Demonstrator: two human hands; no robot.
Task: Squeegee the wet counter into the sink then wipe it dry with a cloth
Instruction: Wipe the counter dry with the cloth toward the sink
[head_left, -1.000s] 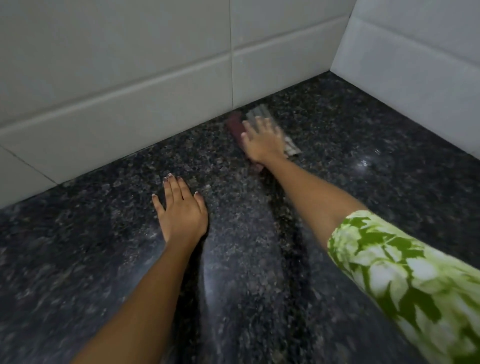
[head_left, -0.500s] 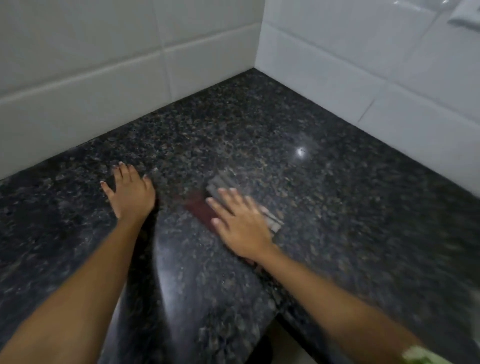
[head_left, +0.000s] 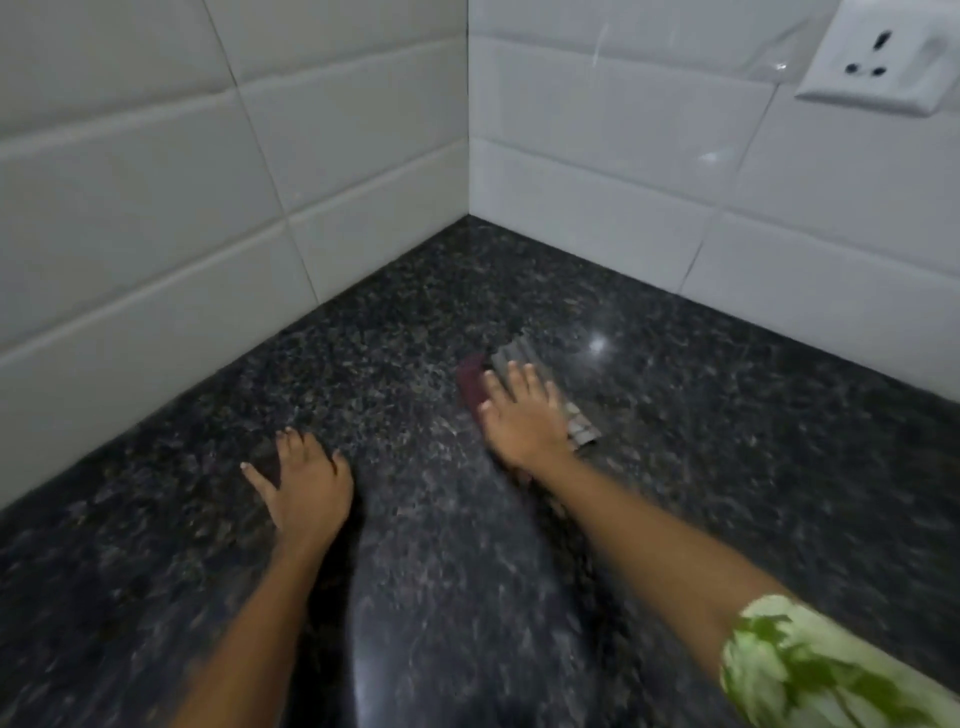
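Right hand (head_left: 524, 415) flat, fingers spread, pressing cloth (head_left: 545, 384) onto dark worktop (head_left: 727, 467) near the tiled corner; left hand (head_left: 306, 493) spread, bracing. Best: even pressure, overlapping strokes. Sink not visible.

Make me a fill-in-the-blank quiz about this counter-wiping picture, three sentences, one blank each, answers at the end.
1. The right hand presses flat on a folded ____.
2. The left hand rests on the dark speckled ____.
3. High on the tiled wall to the right sits a white electrical ____.

Missing words: cloth; counter; socket.
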